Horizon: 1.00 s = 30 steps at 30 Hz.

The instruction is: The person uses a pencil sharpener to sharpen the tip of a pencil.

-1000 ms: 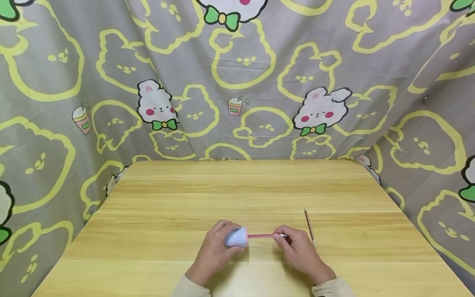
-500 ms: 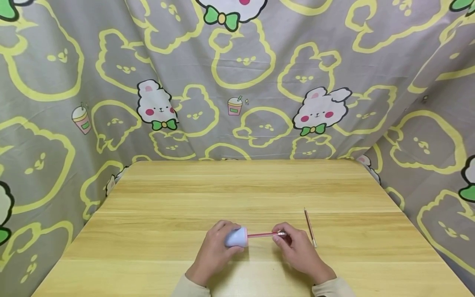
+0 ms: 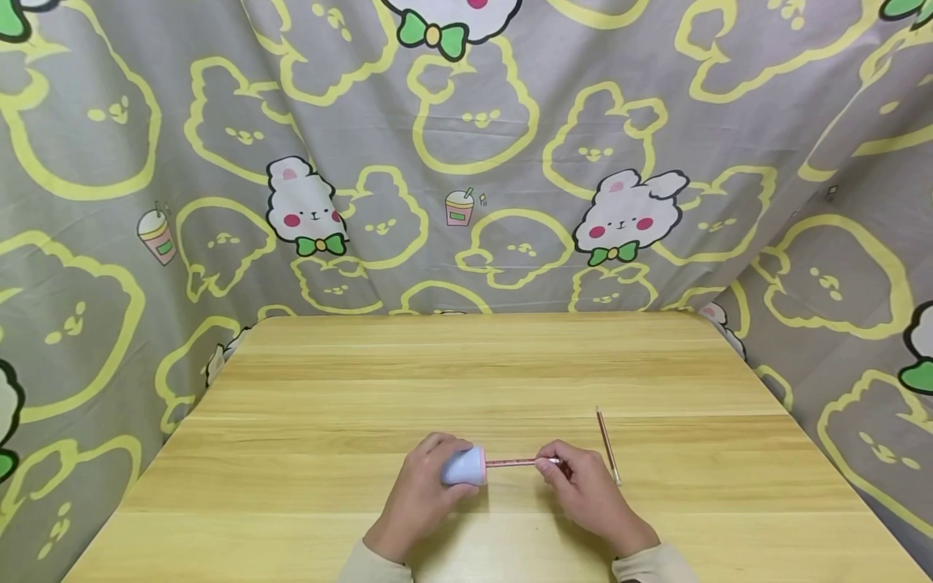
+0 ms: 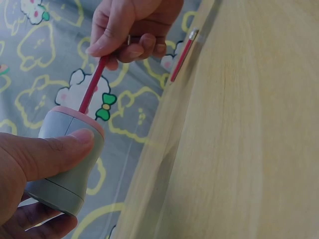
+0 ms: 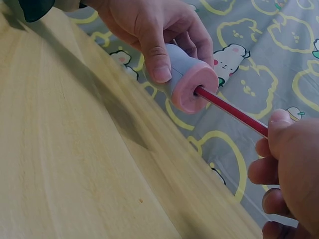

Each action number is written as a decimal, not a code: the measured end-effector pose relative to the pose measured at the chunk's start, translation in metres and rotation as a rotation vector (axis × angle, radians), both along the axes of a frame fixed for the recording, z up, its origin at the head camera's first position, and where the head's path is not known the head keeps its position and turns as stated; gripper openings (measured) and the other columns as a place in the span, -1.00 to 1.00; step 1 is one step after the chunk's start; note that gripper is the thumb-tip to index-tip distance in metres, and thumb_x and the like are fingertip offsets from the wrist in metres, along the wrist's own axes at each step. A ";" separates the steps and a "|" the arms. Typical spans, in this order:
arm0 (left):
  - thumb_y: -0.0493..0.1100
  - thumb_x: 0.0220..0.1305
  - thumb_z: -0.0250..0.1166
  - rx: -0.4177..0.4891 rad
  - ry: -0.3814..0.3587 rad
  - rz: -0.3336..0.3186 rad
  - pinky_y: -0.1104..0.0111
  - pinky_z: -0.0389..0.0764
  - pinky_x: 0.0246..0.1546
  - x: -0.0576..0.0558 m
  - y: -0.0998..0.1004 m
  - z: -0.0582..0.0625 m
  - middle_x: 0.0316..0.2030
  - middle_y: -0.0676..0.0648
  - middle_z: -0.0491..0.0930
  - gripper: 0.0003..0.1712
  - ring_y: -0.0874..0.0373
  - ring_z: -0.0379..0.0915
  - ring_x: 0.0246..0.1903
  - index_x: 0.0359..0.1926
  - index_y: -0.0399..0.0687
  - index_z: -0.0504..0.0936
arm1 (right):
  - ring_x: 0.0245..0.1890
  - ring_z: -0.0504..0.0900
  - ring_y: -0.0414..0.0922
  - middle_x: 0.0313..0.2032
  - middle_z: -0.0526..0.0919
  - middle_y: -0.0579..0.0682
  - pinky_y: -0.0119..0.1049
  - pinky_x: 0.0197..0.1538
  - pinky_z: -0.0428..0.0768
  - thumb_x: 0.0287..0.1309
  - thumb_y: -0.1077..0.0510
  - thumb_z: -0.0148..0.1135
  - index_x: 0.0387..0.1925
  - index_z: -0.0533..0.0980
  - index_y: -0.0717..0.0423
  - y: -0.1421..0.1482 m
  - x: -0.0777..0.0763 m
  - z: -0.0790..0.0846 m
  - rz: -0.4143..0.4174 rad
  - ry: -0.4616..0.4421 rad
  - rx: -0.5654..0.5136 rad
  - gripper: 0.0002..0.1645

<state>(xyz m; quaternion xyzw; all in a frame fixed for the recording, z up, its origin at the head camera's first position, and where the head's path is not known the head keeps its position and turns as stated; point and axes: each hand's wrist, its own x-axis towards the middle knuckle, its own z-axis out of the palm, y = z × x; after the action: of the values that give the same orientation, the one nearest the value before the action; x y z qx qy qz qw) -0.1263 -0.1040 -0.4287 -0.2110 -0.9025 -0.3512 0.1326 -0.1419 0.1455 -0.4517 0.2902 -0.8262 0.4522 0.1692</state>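
Right hand (image 3: 594,494) has shifted, fingers clamped on pencil (image 5: 232,111), left hand's (image 3: 418,492) on sharpener (image 3: 464,467); skewed push could jam it inside.

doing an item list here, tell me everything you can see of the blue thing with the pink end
The blue thing is small, waisted, and looks like smooth plastic, with thin seams along its body and near its base. Its pink end has a hole with a red pencil in it. It is tipped on its side over the near part of the table, pink end toward the right hand, gripped by the left hand.
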 end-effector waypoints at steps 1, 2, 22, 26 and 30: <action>-0.23 -0.14 0.59 0.000 0.004 -0.001 0.23 0.64 -0.24 0.000 0.000 0.000 -0.10 -0.09 0.56 -0.45 0.00 0.53 -0.16 -0.04 -0.15 0.63 | -0.67 0.20 -0.48 -0.64 0.31 -0.41 -0.51 -0.70 0.27 0.22 0.36 0.23 -0.36 0.58 0.18 0.000 0.000 0.000 -0.005 -0.001 0.001 -0.93; -0.24 -0.14 0.59 0.001 0.008 -0.001 0.23 0.64 -0.25 0.000 0.000 0.000 -0.11 -0.09 0.56 -0.45 0.00 0.53 -0.16 -0.04 -0.15 0.62 | -0.68 0.20 -0.48 -0.64 0.30 -0.42 -0.51 -0.70 0.26 0.22 0.35 0.23 -0.34 0.59 0.20 0.000 0.000 0.000 -0.007 -0.005 0.000 -0.94; -0.22 -0.14 0.59 0.007 0.004 0.003 0.23 0.63 -0.23 -0.001 -0.001 -0.002 -0.11 -0.07 0.56 -0.45 0.01 0.54 -0.16 -0.05 -0.13 0.63 | -0.58 0.37 -0.40 -0.47 0.61 -0.18 -0.45 -0.59 0.44 0.14 0.33 0.31 -0.32 0.58 0.08 0.001 0.001 -0.001 0.005 -0.043 -0.015 -0.89; -0.22 -0.15 0.59 0.008 0.011 0.005 0.23 0.63 -0.24 0.000 0.000 -0.002 -0.11 -0.07 0.56 -0.45 0.02 0.53 -0.17 -0.05 -0.13 0.63 | -0.52 0.44 -0.36 -0.41 0.62 -0.22 -0.43 -0.53 0.50 0.14 0.32 0.33 -0.31 0.58 0.07 0.001 0.001 0.000 0.022 -0.048 -0.019 -0.88; -0.22 -0.14 0.59 0.010 0.007 0.003 0.23 0.63 -0.24 0.000 0.000 -0.001 -0.11 -0.08 0.56 -0.45 0.01 0.53 -0.16 -0.05 -0.13 0.63 | -0.53 0.42 -0.36 -0.42 0.59 -0.25 -0.44 -0.53 0.48 0.10 0.32 0.36 -0.30 0.57 0.06 0.001 0.002 -0.001 -0.005 -0.042 -0.022 -0.84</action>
<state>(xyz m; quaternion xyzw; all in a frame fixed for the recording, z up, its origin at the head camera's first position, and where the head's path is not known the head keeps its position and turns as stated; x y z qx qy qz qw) -0.1263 -0.1037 -0.4300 -0.2103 -0.9007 -0.3547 0.1371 -0.1403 0.1461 -0.4523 0.2768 -0.8253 0.4668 0.1563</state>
